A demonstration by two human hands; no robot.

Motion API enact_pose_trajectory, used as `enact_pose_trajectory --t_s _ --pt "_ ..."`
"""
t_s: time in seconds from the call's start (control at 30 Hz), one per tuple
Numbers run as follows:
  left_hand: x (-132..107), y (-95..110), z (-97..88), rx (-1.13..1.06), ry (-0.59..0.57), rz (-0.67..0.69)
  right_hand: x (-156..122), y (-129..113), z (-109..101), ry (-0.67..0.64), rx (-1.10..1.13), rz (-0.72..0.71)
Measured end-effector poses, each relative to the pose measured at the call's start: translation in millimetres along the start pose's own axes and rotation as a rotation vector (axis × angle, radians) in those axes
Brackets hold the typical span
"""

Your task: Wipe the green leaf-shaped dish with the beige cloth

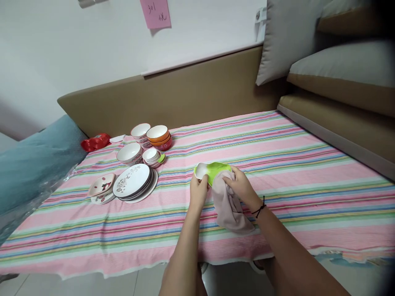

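Observation:
My left hand [198,190] grips the white end of a green-and-white leaf-shaped dish [217,168], thumb on top. At the dish's green end, my right hand [243,187] is closed on a pinkish-grey cloth [227,210], which presses against the dish and hangs down below it. The cloth covers part of the dish, and my right fingertips are partly hidden in its folds. Both hands are above a striped pink cloth cover [296,193].
Left of my hands stand a stack of plates [131,181], square dishes [101,185], a white bowl [129,153], orange-and-red bowls [159,135] and small white dishes [150,155]. A red bag [95,142] lies behind them. Cushions [342,78] are piled at right.

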State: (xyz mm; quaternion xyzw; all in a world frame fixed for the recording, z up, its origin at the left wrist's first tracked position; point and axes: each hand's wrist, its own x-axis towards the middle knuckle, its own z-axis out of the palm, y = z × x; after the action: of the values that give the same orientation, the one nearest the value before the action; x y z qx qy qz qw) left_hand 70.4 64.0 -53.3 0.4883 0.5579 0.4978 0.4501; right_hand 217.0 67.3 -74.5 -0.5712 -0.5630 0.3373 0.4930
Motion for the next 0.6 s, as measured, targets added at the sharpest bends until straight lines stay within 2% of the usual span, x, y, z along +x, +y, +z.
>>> enact_pose_trajectory --t_s 0.1,0.17,0.27,0.37,0.43,0.53,0.6 --pt "2.6 -2.8 -3.5 0.002 -0.067 0.023 -2.9 -2.5 -2.3 -0.045 -0.090 -0.028" --pt "2.6 -3.5 -3.8 -0.025 -0.050 0.034 -3.7 -3.0 -0.7 -0.039 -0.099 -0.046" --pt "0.9 -4.4 -1.7 -0.006 -0.051 0.044 -3.3 -2.1 4.7 0.015 0.000 -0.034" --pt "-0.4 -5.0 0.5 0.157 -0.107 0.101 -2.3 -1.4 5.6 0.010 0.088 -0.054" --pt "-0.9 -3.9 1.3 0.286 -0.091 0.181 -1.6 -1.1 2.6 -0.008 -0.002 -0.085" --pt "-1.7 -0.8 2.7 0.440 -0.053 0.340 -0.9 -0.3 -0.8 0.034 -0.218 -0.112" --pt "-2.2 -0.3 3.9 0.456 -0.034 0.352 -0.5 0.2 0.2 0.060 -0.244 -0.113"
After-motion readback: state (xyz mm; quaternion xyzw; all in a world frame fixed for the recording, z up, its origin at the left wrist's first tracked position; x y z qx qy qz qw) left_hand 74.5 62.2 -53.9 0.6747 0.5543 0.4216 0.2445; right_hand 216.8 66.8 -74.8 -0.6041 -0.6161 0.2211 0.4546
